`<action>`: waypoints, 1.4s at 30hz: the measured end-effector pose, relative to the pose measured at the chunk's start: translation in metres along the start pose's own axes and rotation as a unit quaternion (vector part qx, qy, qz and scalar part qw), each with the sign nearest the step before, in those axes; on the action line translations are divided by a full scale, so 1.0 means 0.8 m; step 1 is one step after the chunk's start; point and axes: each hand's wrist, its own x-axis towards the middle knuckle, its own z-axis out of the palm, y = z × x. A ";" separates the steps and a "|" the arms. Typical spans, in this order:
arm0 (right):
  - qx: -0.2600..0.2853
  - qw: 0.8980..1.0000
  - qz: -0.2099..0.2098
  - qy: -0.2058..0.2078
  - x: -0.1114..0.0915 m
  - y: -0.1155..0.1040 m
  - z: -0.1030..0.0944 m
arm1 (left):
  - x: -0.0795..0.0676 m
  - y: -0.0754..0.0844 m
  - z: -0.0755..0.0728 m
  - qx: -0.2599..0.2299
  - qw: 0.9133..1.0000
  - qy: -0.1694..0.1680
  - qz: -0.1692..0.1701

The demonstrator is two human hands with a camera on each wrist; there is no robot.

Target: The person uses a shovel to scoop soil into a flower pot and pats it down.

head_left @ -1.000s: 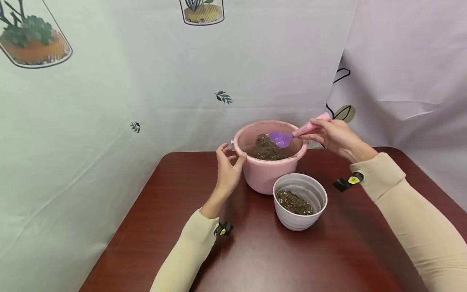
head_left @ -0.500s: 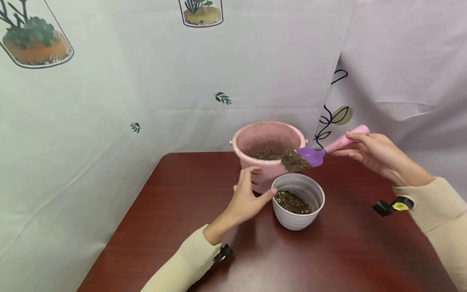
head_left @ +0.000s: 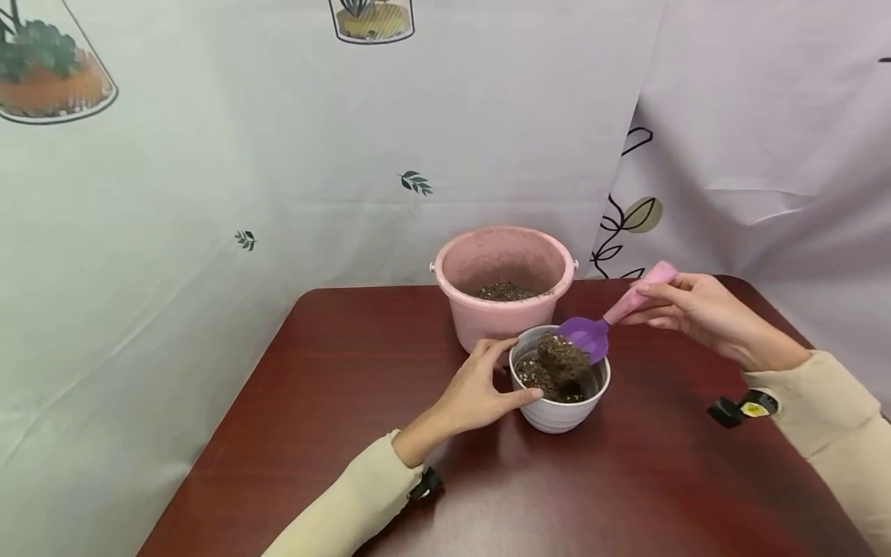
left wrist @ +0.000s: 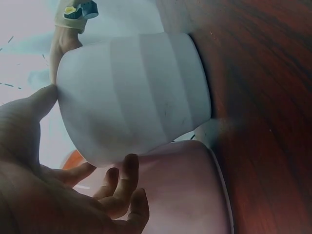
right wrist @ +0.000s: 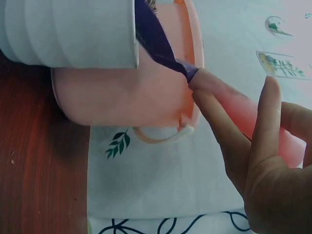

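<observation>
Grey-white round pot with softly ribbed walls (head_left: 557,418) stands upright on the dark red wooden table (head_left: 362,371). At its left side, the person's left hand (head_left: 475,396) holds it by the rim: the thumb lies on the near side, and the fingers bend around the farther side. A cream sleeve (head_left: 355,487) covers this arm, with a small black device (head_left: 426,484) at the wrist.

Inside the pot there is dark brown crumbly soil with pale specks (head_left: 532,377). Over the mouth of the pot, a plastic scoop with purple blade and pink handle (head_left: 590,338) is tilted downward to the left. A clump of soil (head_left: 562,357) is at the low tip of the blade; whether it touches the soil below, one cannot tell. The right hand (head_left: 703,313) grips the handle between thumb and fingers, to the right of the pot.

Just behind the pot stands a pink round plastic bucket (head_left: 487,313), which also contains dark soil (head_left: 506,292). Farthest away hangs a whitish cloth (head_left: 313,139), printed with green leaves (head_left: 415,182) and plants in glass jars.
</observation>
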 end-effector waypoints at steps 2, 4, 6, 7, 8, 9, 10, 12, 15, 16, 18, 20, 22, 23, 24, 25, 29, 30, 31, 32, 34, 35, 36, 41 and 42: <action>-0.005 1.000 -0.004 -0.004 0.003 -0.001 0.006 | -0.001 -0.001 0.000 0.001 1.000 0.004 -0.003; -0.002 1.000 -0.008 -0.012 0.006 -0.002 0.010 | -0.001 -0.002 -0.002 0.005 1.000 0.005 -0.004; 0.005 1.000 -0.015 -0.020 0.007 -0.004 0.013 | -0.001 -0.002 -0.003 0.009 1.000 0.004 -0.006; 0.005 1.000 -0.018 -0.021 0.007 -0.004 0.015 | -0.001 -0.002 -0.004 0.010 1.000 0.002 -0.006; 0.009 0.999 -0.022 -0.022 0.007 -0.005 0.015 | -0.001 -0.002 -0.005 0.011 1.000 0.000 -0.007; 0.009 0.999 -0.026 -0.022 0.007 -0.005 0.016 | -0.001 -0.002 -0.006 0.010 1.000 -0.002 -0.007; 0.012 0.999 -0.030 -0.020 0.007 -0.006 0.017 | -0.001 -0.002 -0.007 0.009 1.000 -0.003 -0.008; 0.007 0.999 -0.038 -0.018 0.006 -0.006 0.016 | 0.000 -0.002 -0.009 0.005 1.000 -0.008 -0.011; -0.007 0.998 -0.057 -0.021 0.005 -0.006 0.015 | 0.000 -0.001 -0.010 -0.005 1.000 -0.018 -0.014; -0.022 0.997 -0.066 -0.025 0.004 -0.006 0.014 | 0.001 -0.002 -0.011 -0.007 1.000 -0.022 -0.013; -0.052 0.995 -0.084 -0.035 0.002 -0.007 0.012 | 0.002 -0.003 -0.012 -0.009 0.999 -0.032 -0.010; -0.087 0.990 -0.100 -0.043 0.001 -0.008 0.011 | 0.003 -0.006 -0.015 0.005 0.999 -0.038 -0.006; -0.114 0.986 -0.109 -0.050 0.000 -0.010 0.011 | 0.004 -0.008 -0.021 0.025 0.999 -0.045 -0.006; -0.117 0.985 -0.112 -0.055 0.000 -0.011 0.012 | 0.004 -0.009 -0.024 0.034 0.998 -0.049 -0.009; -0.117 0.984 -0.117 -0.061 0.000 -0.013 0.012 | 0.004 -0.010 -0.028 0.042 0.998 -0.050 -0.010; -0.116 0.984 -0.118 -0.065 -0.001 -0.014 0.012 | 0.004 -0.011 -0.033 0.045 0.998 -0.052 -0.011; -0.086 0.984 -0.129 -0.087 0.001 -0.020 0.012 | 0.007 -0.010 -0.055 0.022 0.999 -0.039 -0.003; -0.076 0.984 -0.135 -0.093 0.003 -0.022 0.012 | 0.008 -0.008 -0.062 0.013 0.999 -0.032 0.001; -0.065 0.983 -0.139 -0.096 0.004 -0.025 0.011 | 0.010 -0.008 -0.068 0.003 1.000 -0.024 0.005; -0.061 0.982 -0.144 -0.104 0.005 -0.027 0.010 | 0.012 -0.008 -0.073 -0.006 1.000 -0.014 0.011; -0.051 0.981 -0.147 -0.112 0.008 -0.033 0.009 | 0.014 -0.009 -0.083 -0.026 1.000 0.006 0.016; -0.047 0.982 -0.145 -0.114 0.009 -0.036 0.010 | 0.015 -0.009 -0.088 -0.036 0.999 0.020 0.018; -0.034 0.983 -0.139 -0.114 0.010 -0.039 0.010 | 0.016 -0.011 -0.092 -0.046 0.998 0.036 0.020; 0.043 0.990 -0.094 -0.100 0.018 -0.055 0.020 | 0.021 -0.015 -0.109 -0.083 0.989 0.119 -0.014; 0.057 0.989 -0.094 -0.094 0.021 -0.059 0.023 | 0.023 -0.016 -0.110 -0.087 0.987 0.130 -0.027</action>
